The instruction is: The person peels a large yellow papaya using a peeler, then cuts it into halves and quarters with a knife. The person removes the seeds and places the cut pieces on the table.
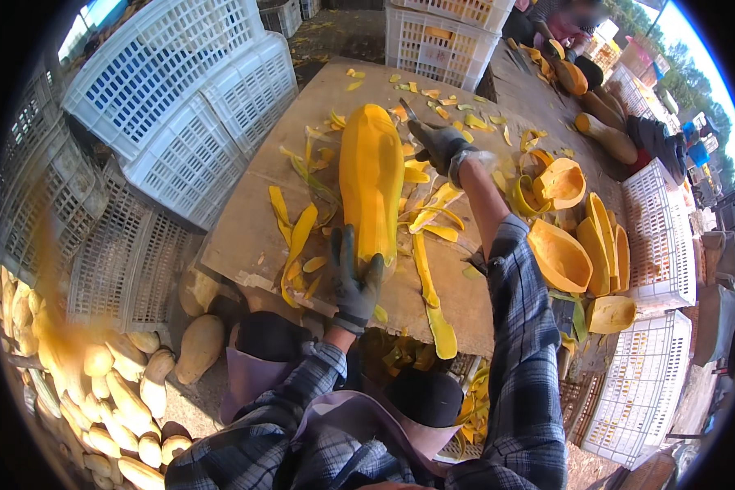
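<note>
Frame centre: your left hand (pixel 354 287) lies spread against the yellow squash (pixel 371 175); upper centre: your right hand (pixel 443 147) grips a bladed tool (pixel 407 109).

A long, thick squash (pixel 371 175) lies lengthwise on the brown board (pixel 257 204), pointing away from the person, its orange flesh bared in flat facets, with a greenish-yellow streak along the right side. A slim, narrow tool (pixel 407 109) slants up and leftward, just beside its far end.
</note>
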A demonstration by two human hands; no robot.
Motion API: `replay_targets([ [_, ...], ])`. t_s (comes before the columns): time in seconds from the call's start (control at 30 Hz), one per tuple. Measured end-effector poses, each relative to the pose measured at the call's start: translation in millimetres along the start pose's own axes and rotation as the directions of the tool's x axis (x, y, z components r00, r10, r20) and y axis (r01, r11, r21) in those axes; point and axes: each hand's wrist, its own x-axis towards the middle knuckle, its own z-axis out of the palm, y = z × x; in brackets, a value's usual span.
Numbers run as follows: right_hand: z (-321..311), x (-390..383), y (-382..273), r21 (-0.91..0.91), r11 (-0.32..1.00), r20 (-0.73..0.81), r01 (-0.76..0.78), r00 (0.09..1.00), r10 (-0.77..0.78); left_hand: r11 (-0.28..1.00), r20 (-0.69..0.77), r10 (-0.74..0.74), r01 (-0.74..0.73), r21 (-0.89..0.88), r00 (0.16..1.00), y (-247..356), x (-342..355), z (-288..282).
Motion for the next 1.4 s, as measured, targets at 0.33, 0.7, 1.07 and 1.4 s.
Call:
replay_targets([
  [0.33,48,40,23,-0.270,0.921,0.060,0.282,0.959,-0.276,0.981,-0.046,0.192,-0.191,0.018,0.980,-29,11,5],
  [0.7,22,-125,68,0.147,0.981,-0.096,0.124,0.989,-0.111,0.983,-0.021,0.181,-0.182,-0.037,0.983,-27,14,2],
  [1.07,47,-4,9,-0.481,0.843,0.007,0.240,0.963,-0.270,0.983,-0.049,0.151,-0.155,-0.096,0.987,-34,10,3],
  [1.4,44,-172,103,0.277,0.961,-0.128,-0.016,0.990,0.053,0.982,-0.022,-0.009,0.005,-0.188,1.000,-23,9,5],
])
